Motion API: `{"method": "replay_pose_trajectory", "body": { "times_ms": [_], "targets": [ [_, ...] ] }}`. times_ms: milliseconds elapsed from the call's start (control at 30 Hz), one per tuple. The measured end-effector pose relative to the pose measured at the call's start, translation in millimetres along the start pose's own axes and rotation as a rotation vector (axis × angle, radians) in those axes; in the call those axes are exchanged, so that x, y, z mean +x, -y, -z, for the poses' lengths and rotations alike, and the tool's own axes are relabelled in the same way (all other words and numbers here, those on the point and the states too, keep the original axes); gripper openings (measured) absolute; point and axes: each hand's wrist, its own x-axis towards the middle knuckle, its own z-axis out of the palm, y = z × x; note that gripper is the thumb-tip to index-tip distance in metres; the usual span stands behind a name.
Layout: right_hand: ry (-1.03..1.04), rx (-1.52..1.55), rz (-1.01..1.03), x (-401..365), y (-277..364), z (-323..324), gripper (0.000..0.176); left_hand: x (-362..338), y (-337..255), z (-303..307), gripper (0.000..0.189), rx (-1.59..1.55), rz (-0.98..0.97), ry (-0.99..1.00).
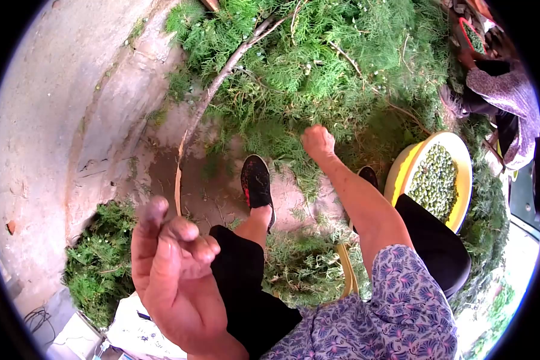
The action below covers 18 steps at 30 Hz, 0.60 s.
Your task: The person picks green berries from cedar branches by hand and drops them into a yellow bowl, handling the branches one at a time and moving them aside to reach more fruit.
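Sitting low on the ground and reaching forward with the right hand point(318, 142), middle of the frame, right into the edge of the big pile of green branches point(342, 66) filling the upper middle. Curling its fingers shut into a fist up against the foliage. Only seeing the back of the hand, so can't tell whether a sprig is actually inside. Holding the left hand point(168, 270) up close in the lower left, fingers point(189, 235) half curled toward the palm with 1 dark-stained tip poking up. Not seeing anything in there, but can't rule out something tiny being pinched.

Having the yellow basin point(402, 165) at the right of the frame, just beside the right knee, with a decent layer of small green berries point(435, 180) covering its bottom. Judging by that, getting somewhere with the picking, but guessing nowhere near done. Spotting loads of pale berries dotted all over the pile, plus 1 long bare branch point(216, 90) running down through its upper-left part. Also seeing 2 smaller lots of greenery: a small heap point(99, 264) in the lower left and a loose clump point(300, 270) low in the middle between the legs. Can't tell whether those are stripped or not.

Sharing the spot with another person, going by the patterned sleeve point(510, 96) in the upper right, near a red basket point(474, 36) holding more green stuff.
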Motion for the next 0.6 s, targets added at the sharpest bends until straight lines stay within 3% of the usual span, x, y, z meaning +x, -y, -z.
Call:
{"method": "replay_pose_trajectory", "body": {
  "times_ms": [67,167,233,300,367,400,600],
  "targets": [
    [-0.303,0.163,0.087,8.0,18.6,9.6,0.016,-1.0,-2.9,-0.7,0.038,0.025,0.015,0.015],
    [-0.254,0.205,0.232,49.1,32.0,8.4,0.046,-1.8,-4.9,-2.1,0.039,0.032,0.041,0.015],
    [-0.128,0.106,0.272,69.0,31.6,6.4,0.057,-1.2,-5.5,-2.9,0.038,0.013,0.068,0.013],
    [-0.06,0.131,0.287,74.2,32.6,6.2,0.056,-0.2,-6.6,-3.8,0.036,0.026,0.069,0.012],
    [0.067,0.069,0.178,59.3,35.9,18.7,0.055,-1.0,-7.1,-3.3,0.035,0.019,0.084,0.022],
    [-0.046,0.142,0.186,53.6,32.7,8.8,0.04,-0.3,-8.1,-1.0,0.035,0.02,0.087,0.022],
    [0.032,-0.026,0.109,27.0,50.6,31.8,0.023,-1.8,-2.7,-0.6,0.034,-0.02,0.079,0.034]
  ]
}}
